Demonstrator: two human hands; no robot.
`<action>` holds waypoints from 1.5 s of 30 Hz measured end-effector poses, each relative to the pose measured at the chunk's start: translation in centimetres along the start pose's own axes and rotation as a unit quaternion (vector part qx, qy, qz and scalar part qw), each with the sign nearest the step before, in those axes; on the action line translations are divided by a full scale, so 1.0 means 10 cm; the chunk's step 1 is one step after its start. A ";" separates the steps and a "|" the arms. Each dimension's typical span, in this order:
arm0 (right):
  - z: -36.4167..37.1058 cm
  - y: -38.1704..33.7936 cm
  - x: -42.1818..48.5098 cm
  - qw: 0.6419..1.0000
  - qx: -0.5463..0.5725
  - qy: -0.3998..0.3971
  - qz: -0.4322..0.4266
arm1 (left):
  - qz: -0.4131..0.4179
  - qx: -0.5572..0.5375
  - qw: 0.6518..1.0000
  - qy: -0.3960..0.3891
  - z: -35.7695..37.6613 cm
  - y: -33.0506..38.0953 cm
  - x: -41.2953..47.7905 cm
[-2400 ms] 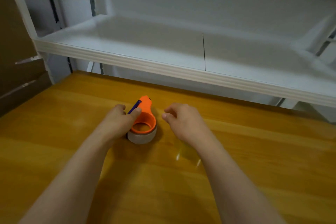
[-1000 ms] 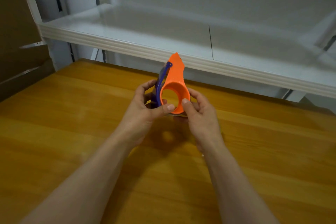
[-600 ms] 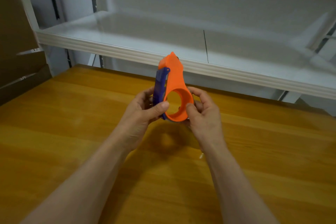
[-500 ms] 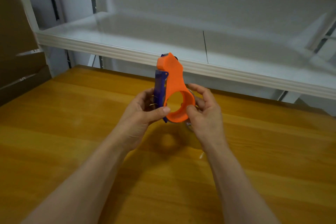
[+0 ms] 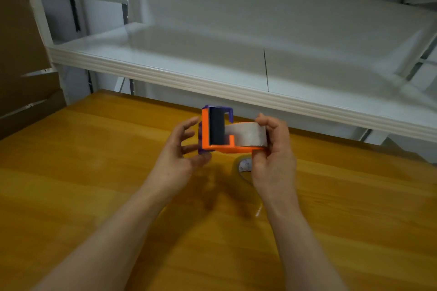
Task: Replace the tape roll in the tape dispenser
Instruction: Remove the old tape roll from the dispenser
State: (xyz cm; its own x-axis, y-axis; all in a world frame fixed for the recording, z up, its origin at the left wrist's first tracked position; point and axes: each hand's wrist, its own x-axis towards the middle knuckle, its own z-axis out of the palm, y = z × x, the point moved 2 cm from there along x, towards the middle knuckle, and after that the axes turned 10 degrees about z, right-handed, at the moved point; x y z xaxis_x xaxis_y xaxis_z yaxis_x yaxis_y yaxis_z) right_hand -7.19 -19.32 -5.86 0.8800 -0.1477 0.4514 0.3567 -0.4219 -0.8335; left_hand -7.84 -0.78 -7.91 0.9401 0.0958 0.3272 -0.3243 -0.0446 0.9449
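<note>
My right hand (image 5: 274,163) grips the dispenser (image 5: 227,148) at its roll (image 5: 248,134) end, above the table (image 5: 94,172), mid-scene. My left hand (image 5: 175,163) is loosely spread, its fingertips touching the dispenser's left end. A second roll (image 5: 244,165) lies on the table beneath.

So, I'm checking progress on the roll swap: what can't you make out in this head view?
- Tape roll in the dispenser: its core and remaining tape, hidden by the right hand gripping it.
- Round clear thing on the table: mostly behind the right hand; maybe a second roll.
- Left hand: blurred in the head view; whether it grips the dispenser's purple end is unclear.
</note>
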 end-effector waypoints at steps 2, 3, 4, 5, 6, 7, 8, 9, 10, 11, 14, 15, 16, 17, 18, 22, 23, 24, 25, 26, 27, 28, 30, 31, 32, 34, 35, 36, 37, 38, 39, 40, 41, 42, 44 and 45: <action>0.02 -0.01 -0.02 0.999 -0.029 -0.008 -0.036 | -0.077 -0.029 0.995 0.049 -0.05 -0.04 0.02; 0.04 -0.02 -0.03 0.997 -0.046 -0.012 -0.054 | -0.119 -0.070 0.989 0.061 -0.06 -0.04 0.03; 0.06 -0.04 -0.05 0.996 -0.064 -0.017 -0.066 | -0.151 -0.116 0.980 0.063 -0.05 -0.05 0.04; 0.08 -0.04 -0.06 0.994 -0.083 -0.022 -0.073 | -0.178 -0.159 0.969 0.056 -0.05 -0.02 0.03; 0.09 -0.04 -0.06 0.991 -0.103 -0.025 -0.084 | -0.197 -0.196 0.959 0.050 -0.04 0.00 0.02; 0.10 -0.04 -0.07 0.987 -0.124 -0.028 -0.099 | -0.213 -0.233 0.948 0.050 -0.04 0.04 0.02; 0.11 -0.03 -0.07 0.982 -0.149 -0.033 -0.112 | -0.225 -0.275 0.934 0.049 -0.06 0.05 0.02; 0.12 -0.03 -0.06 0.977 -0.175 -0.040 -0.119 | -0.237 -0.309 0.920 0.045 -0.07 0.07 0.01; 0.12 -0.02 -0.06 0.972 -0.198 -0.047 -0.120 | -0.242 -0.336 0.909 0.043 -0.09 0.08 0.01; 0.12 -0.02 -0.06 0.967 -0.218 -0.051 -0.119 | -0.241 -0.349 0.904 0.043 -0.11 0.09 0.01; 0.14 -0.03 -0.08 0.957 -0.256 -0.061 -0.120 | -0.221 -0.364 0.904 0.035 -0.12 0.11 0.01; 0.15 -0.03 -0.09 0.955 -0.261 -0.069 -0.123 | -0.213 -0.370 0.904 0.027 -0.11 0.12 0.00; 0.16 -0.04 -0.10 0.953 -0.265 -0.080 -0.122 | -0.207 -0.374 0.904 0.015 -0.11 0.14 0.00; 0.17 -0.04 -0.10 0.950 -0.272 -0.094 -0.120 | -0.203 -0.375 0.905 0.006 -0.12 0.15 -0.01; 0.18 -0.05 -0.11 0.946 -0.282 -0.112 -0.114 | -0.199 -0.375 0.905 0.001 -0.15 0.16 -0.01; 0.19 -0.01 -0.12 0.939 -0.287 -0.167 -0.091 | -0.198 -0.357 0.913 -0.006 -0.20 0.13 0.00; 0.19 0.00 -0.12 0.940 -0.280 -0.174 -0.090 | -0.201 -0.354 0.913 0.000 -0.21 0.11 0.00; 0.18 0.00 -0.11 0.941 -0.272 -0.181 -0.087 | -0.204 -0.352 0.914 0.006 -0.20 0.09 0.01; 0.18 0.00 -0.11 0.944 -0.264 -0.181 -0.084 | -0.204 -0.348 0.915 0.012 -0.19 0.08 0.02; 0.18 0.01 -0.11 0.947 -0.256 -0.174 -0.081 | -0.202 -0.346 0.916 0.015 -0.18 0.08 0.02; 0.19 0.01 -0.11 0.953 -0.246 -0.163 -0.074 | -0.196 -0.345 0.918 0.021 -0.16 0.07 0.02; 0.19 0.01 -0.11 0.959 -0.233 -0.151 -0.058 | -0.190 -0.345 0.919 0.030 -0.15 0.08 0.02; 0.22 0.03 -0.11 0.968 -0.214 -0.129 -0.026 | -0.184 -0.345 0.919 0.052 -0.13 0.08 0.02; 0.23 0.04 -0.11 0.971 -0.210 -0.113 -0.018 | -0.183 -0.348 0.918 0.056 -0.14 0.05 0.02; 0.24 0.05 -0.11 0.974 -0.206 -0.096 -0.012 | -0.184 -0.359 0.914 0.048 -0.13 0.04 0.02; 0.24 0.05 -0.11 0.979 -0.194 -0.068 -0.011 | -0.189 -0.380 0.905 0.006 -0.13 0.01 0.03; 0.24 0.06 -0.11 0.980 -0.191 -0.057 -0.016 | -0.189 -0.391 0.901 -0.015 -0.12 0.00 0.03; 0.24 0.06 -0.10 0.980 -0.191 -0.048 -0.023 | -0.186 -0.406 0.894 -0.033 -0.11 0.00 0.03; 0.24 0.07 -0.10 0.980 -0.192 -0.042 -0.027 | -0.181 -0.422 0.887 -0.045 -0.11 -0.01 0.03; 0.23 0.09 -0.09 0.980 -0.192 -0.042 -0.027 | -0.181 -0.428 0.884 -0.051 -0.11 0.00 0.03; 0.23 0.09 -0.09 0.980 -0.193 -0.044 -0.023 | -0.183 -0.427 0.884 -0.051 -0.11 0.00 0.02; 0.24 0.10 -0.09 0.979 -0.198 -0.046 -0.022 | -0.188 -0.418 0.888 -0.046 -0.10 0.00 0.02; 0.24 0.11 -0.09 0.978 -0.205 -0.043 -0.025 | -0.194 -0.408 0.891 -0.037 -0.11 0.01 0.03; 0.24 0.12 -0.08 0.977 -0.210 -0.035 -0.029 | -0.199 -0.399 0.895 -0.026 -0.12 0.03 0.03; 0.23 0.13 -0.08 0.977 -0.209 -0.020 -0.030 | -0.207 -0.389 0.898 0.000 -0.14 0.02 0.03; 0.22 0.13 -0.07 0.978 -0.204 -0.017 -0.027 | -0.210 -0.389 0.897 0.010 -0.15 0.01 0.04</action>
State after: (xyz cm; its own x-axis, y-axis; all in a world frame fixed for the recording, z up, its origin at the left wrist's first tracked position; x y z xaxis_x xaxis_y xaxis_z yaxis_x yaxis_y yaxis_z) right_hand -6.67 -17.84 -7.98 0.8759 -0.0876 0.4745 0.2545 -0.7516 -0.6086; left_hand -7.70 0.73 -7.66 0.9970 -0.0397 -0.0662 0.0749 0.7061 0.7041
